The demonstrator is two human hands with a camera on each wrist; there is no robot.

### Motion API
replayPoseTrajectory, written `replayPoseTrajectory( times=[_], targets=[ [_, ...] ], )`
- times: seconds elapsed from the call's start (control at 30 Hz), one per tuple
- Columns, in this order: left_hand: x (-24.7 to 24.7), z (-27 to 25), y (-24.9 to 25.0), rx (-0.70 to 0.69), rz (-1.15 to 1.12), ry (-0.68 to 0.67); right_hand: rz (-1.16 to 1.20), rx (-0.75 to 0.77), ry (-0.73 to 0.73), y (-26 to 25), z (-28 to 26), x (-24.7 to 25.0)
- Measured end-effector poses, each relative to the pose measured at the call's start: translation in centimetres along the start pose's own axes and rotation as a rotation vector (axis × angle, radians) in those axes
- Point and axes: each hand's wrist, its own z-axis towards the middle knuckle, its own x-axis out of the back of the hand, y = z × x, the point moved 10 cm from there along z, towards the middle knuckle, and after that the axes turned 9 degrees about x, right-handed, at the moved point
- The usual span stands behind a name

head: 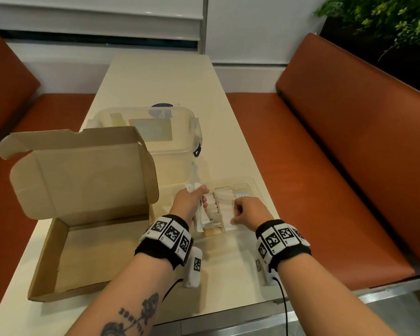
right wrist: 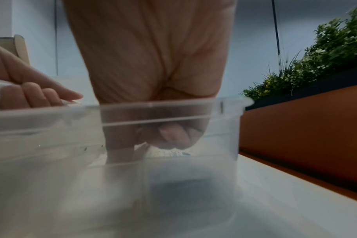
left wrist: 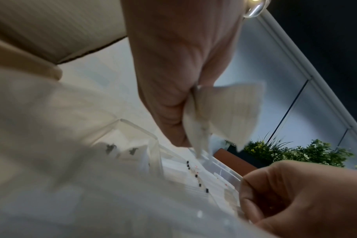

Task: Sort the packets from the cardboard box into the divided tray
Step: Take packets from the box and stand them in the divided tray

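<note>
The cardboard box [head: 87, 260] sits open on the surface and looks bare inside, so the sorting seems nearly done. The left hand [head: 189, 202] grips a bunch of white packets [head: 205, 214] over the divided tray [head: 255, 187]. The right hand [head: 247, 209] is curled down into the stacked middle compartment; whether it pinches a packet, I cannot tell. Behind, a clear tub [head: 155, 132].

Clear lidded tub [head: 170, 139], plants [head: 383, 18]
</note>
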Motion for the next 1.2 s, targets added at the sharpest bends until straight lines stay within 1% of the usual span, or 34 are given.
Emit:
replayPoseTrajectory(
  times=[0.1, 0.17, 0.23, 0.3, 0.33, 0.4, 0.47, 0.57, 0.7, 0.77, 0.83, 0.93, 1.0, 1.07, 1.1, 1.17, 1.2],
  targets=[
    [-0.3, 0.0, -0.2, 0.012, -0.016, -0.023, 0.012, -0.022, -0.027, 0.4, -0.1, -0.3],
    [-0.4, 0.0, -0.4, 0.026, -0.049, -0.031, 0.017, -0.015, -0.01, 0.2, -0.2, -0.1],
    [-0.3, 0.1, -0.7, 0.054, -0.126, -0.033, 0.074, 0.016, 0.1, -0.9, -0.3, 1.0],
    [0.0, 0.1, -1.0, 0.089, -0.221, -0.031, 0.221, 0.042, 0.216, -2.3, -0.4, 2.1],
    [0.2, 0.1, -1.1, 0.097, -0.231, -0.028, 0.319, 0.049, 0.231, -3.1, -0.4, 2.1],
    [0.4, 0.0, -1.0, 0.088, -0.186, -0.032, 0.489, 0.055, 0.196, -4.7, -0.4, 1.4],
    [0.2, -0.2, -0.7, 0.078, -0.174, -0.061, 0.571, 0.043, 0.15, -5.6, -0.2, 0.7],
    [0.5, -0.4, -0.2, 0.064, -0.2, -0.084, 0.593, 0.023, 0.156, -5.9, -0.1, 0.7],
    [2.1, -0.6, 0.4, 0.027, -0.219, -0.044, 0.59, 0.009, 0.2, -5.6, 0.0, 1.3],
    [2.8, -0.8, 0.7, 0.008, -0.176, -0.023, 0.623, 0.013, 0.209, -5.8, 0.1, 1.3],
    [3.3, -1.0, 0.9, -0.006, -0.137, -0.01, 0.693, -0.001, 0.276, -5.6, 0.2, 1.7],
    [3.6, -1.5, 0.8, 0.004, -0.085, -0.029, 0.837, -0.059, 0.462, -4.6, 0.3, 3.1],
    [3.8, -1.8, 0.7, 0.015, -0.046, -0.036, 0.885, -0.065, 0.531, -4.2, 0.3, 3.9],
    [4.2, -1.8, 0.7, 0.013, -0.022, -0.011, 0.87, -0.038, 0.528, -4.5, 0.7, 4.5],
    [4.7, -1.7, 0.8, 0.003, 0.014, 0.027, 0.835, -0.021, 0.503, -4.7, 0.9, 4.8],
    [5.2, -1.4, 1.3, -0.037, 0.098, 0.092, 0.739, 0.012, 0.424, -5.3, 1.3, 5.0],
    [5.2, -1.3, 1.5, -0.059, 0.131, 0.1, 0.691, 0.027, 0.376, -5.6, 1.5, 5.0]
  ],
)
